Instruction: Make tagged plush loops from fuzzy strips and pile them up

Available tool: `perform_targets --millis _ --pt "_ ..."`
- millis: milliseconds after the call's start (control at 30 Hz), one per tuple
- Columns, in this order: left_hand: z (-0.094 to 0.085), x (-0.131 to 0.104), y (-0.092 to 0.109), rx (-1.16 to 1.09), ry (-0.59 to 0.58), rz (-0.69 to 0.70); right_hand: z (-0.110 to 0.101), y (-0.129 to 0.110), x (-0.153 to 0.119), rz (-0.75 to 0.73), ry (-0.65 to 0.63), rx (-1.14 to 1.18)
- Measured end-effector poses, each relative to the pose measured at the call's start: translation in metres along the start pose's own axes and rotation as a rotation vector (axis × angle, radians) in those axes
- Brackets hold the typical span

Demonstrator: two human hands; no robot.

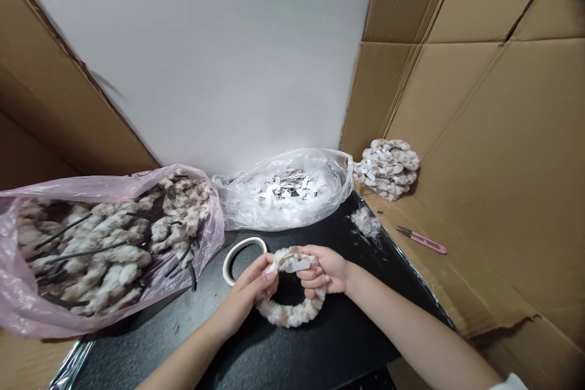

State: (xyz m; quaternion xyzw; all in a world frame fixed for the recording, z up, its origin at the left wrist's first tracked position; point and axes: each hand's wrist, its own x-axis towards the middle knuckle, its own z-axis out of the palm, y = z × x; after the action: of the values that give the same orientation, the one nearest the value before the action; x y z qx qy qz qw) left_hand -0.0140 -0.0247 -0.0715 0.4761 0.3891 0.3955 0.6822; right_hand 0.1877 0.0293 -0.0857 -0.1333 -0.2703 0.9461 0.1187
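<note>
Both my hands hold a fluffy cream-and-pink looped band (pixel 292 312) over a black table (pixel 320 347). My left hand (pixel 247 295) pinches its upper left end. My right hand (pixel 325 269) grips the upper right end, where a small white tag (pixel 296 266) lies across the fluff. A roll of white tape (pixel 241 252) lies flat just behind my left hand.
A pink plastic bag (pixel 27 292) full of fluffy bands stands at the left. A clear bag (pixel 287 192) of small white tags sits behind. A pile of tagged bands (pixel 387 167) and pink snips (pixel 423 239) lie on cardboard at the right. Fluff scraps (pixel 366 222) lie nearby.
</note>
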Motion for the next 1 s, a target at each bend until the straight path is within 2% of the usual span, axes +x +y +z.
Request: perform_targets --millis 100,167,233,300,367,433,467,533,767,900,1000 --pt "0.000 -0.001 0.004 0.127 0.155 0.095 0.001 -0.002 -0.001 -0.024 0.062 -0.073" --pt "-0.001 -0.001 0.007 0.225 0.238 0.142 0.004 -0.002 -0.002 -0.118 0.240 -0.284" --pt "-0.001 -0.002 0.008 0.297 0.290 0.156 0.009 -0.001 -0.003 -0.295 0.488 -0.494" --pt "0.000 -0.002 0.008 0.319 0.300 0.137 0.016 0.002 -0.005 -0.554 0.730 -0.672" --pt "0.002 -0.002 0.008 0.304 0.284 0.114 0.024 0.007 -0.005 -0.825 0.862 -1.000" --pt "0.004 -0.002 0.007 0.281 0.247 0.098 0.029 0.013 -0.002 -1.023 0.850 -1.521" --pt "0.004 -0.003 0.007 0.276 0.225 0.095 0.030 0.017 0.000 -1.056 0.795 -1.753" --pt "0.005 -0.003 0.005 0.292 0.192 0.106 0.031 0.022 0.006 -1.042 0.707 -1.985" --pt "0.004 -0.005 -0.003 0.233 0.058 0.126 0.028 0.026 0.016 -1.127 0.751 -1.891" --pt "0.004 -0.004 -0.002 0.238 0.112 0.129 0.030 0.022 0.011 -1.109 0.710 -1.781" --pt "0.004 -0.005 0.002 0.376 0.130 0.141 0.029 0.020 0.009 -1.067 0.738 -1.665"
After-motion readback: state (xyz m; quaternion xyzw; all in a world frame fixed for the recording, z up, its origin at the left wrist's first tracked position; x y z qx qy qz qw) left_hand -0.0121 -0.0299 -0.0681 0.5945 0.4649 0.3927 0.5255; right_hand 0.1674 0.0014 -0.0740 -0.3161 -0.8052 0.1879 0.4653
